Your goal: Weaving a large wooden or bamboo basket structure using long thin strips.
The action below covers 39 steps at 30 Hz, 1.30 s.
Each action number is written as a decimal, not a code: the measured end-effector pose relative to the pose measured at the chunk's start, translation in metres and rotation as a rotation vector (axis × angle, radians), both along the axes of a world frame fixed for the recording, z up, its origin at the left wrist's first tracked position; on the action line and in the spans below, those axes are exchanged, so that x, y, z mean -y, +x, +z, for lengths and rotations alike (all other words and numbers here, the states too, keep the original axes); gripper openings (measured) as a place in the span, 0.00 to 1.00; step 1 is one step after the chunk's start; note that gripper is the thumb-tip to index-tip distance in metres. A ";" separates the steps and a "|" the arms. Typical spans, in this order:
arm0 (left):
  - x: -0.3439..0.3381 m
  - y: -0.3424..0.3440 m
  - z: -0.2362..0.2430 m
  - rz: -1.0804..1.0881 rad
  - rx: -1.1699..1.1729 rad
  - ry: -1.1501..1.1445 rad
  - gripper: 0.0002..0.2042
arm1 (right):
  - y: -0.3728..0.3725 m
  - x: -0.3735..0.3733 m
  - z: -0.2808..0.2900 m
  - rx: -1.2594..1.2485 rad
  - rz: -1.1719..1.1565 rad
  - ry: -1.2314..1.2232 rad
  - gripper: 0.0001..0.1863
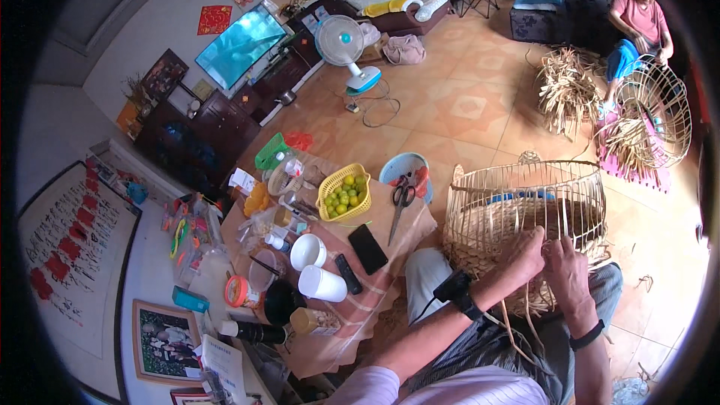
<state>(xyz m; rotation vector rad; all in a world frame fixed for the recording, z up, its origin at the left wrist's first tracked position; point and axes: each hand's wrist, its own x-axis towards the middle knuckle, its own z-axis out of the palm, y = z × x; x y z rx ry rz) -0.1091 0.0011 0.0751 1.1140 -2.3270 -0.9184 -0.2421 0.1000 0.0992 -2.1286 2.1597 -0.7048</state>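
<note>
Basket: a half-woven bamboo basket point(525, 210) rests on the person's lap, right under the fingers.
Left hand point(523, 255): fingers curled, pinching thin strips at the woven band.
Right hand point(568, 274): fingers bent around an upright strip just beside the left fingers.
Feel: it looks light and springy; the thin strips could snap if bent hard.
Best hold: probably the thick woven band, not the loose tops.
Far from fingers: scissors point(401, 202) on the low table point(390, 270).
</note>
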 end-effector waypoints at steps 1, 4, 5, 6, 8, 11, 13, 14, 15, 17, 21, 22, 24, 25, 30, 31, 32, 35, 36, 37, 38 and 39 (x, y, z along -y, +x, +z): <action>-0.002 -0.002 0.001 0.012 0.023 -0.059 0.13 | -0.001 -0.001 -0.004 0.061 -0.018 -0.023 0.10; -0.003 -0.002 0.001 0.030 0.025 -0.103 0.12 | 0.001 -0.005 -0.013 0.119 -0.096 -0.095 0.12; -0.004 -0.001 0.000 0.031 0.021 -0.183 0.11 | 0.001 -0.005 -0.015 0.161 -0.109 -0.124 0.13; -0.005 0.000 0.000 0.031 0.018 -0.264 0.11 | 0.002 -0.003 -0.015 0.162 -0.109 -0.124 0.13; -0.009 0.004 -0.002 0.030 -0.051 -0.315 0.10 | 0.002 -0.001 -0.015 0.260 -0.168 -0.156 0.13; -0.005 0.009 0.017 -0.007 -0.039 -0.185 0.09 | 0.003 -0.002 -0.019 0.318 -0.250 -0.166 0.10; -0.003 0.013 0.021 -0.038 0.022 -0.031 0.10 | 0.003 -0.003 -0.020 0.347 -0.292 -0.169 0.09; -0.003 0.014 0.018 -0.037 0.025 -0.031 0.10 | 0.003 -0.005 -0.018 0.371 -0.290 -0.192 0.08; -0.002 0.014 0.014 -0.048 0.021 -0.032 0.11 | 0.004 -0.006 -0.017 0.393 -0.287 -0.215 0.08; -0.001 0.014 0.018 -0.061 0.014 -0.031 0.12 | -0.007 -0.006 -0.027 0.404 -0.255 -0.245 0.09; 0.006 0.018 0.011 -0.103 -0.001 0.038 0.12 | -0.016 -0.003 -0.018 0.405 -0.238 -0.245 0.10; 0.007 0.016 0.013 -0.131 0.016 0.048 0.11 | -0.017 -0.002 -0.016 0.407 -0.244 -0.213 0.09; 0.007 0.016 0.014 -0.131 -0.015 0.054 0.11 | -0.019 -0.003 -0.018 0.493 -0.279 -0.165 0.10; 0.007 0.017 0.015 -0.131 -0.042 0.056 0.10 | -0.019 -0.004 -0.018 0.484 -0.273 -0.176 0.10; -0.004 0.005 0.000 -0.049 0.050 -0.059 0.08 | 0.001 -0.024 -0.017 0.464 -0.295 -0.177 0.10; -0.008 0.002 -0.003 0.011 0.069 -0.116 0.07 | 0.004 -0.026 -0.022 0.428 -0.279 -0.232 0.11; -0.011 0.000 -0.005 0.012 0.069 -0.115 0.07 | 0.003 -0.028 -0.021 0.428 -0.278 -0.231 0.11; -0.014 -0.001 -0.007 0.032 0.036 -0.131 0.04 | -0.001 -0.035 -0.009 0.443 -0.288 -0.116 0.13; -0.013 -0.001 -0.009 0.031 0.035 -0.131 0.04 | -0.004 -0.031 -0.002 0.377 -0.249 -0.109 0.14; -0.010 0.003 -0.015 0.037 -0.006 -0.142 0.04 | -0.004 -0.026 0.006 0.314 -0.201 -0.104 0.16; -0.008 0.003 -0.015 0.036 -0.050 -0.152 0.03 | -0.002 -0.019 0.015 0.314 -0.201 -0.105 0.16; -0.008 0.004 -0.015 0.033 -0.015 -0.117 0.03 | 0.003 -0.011 0.027 0.163 -0.151 -0.121 0.18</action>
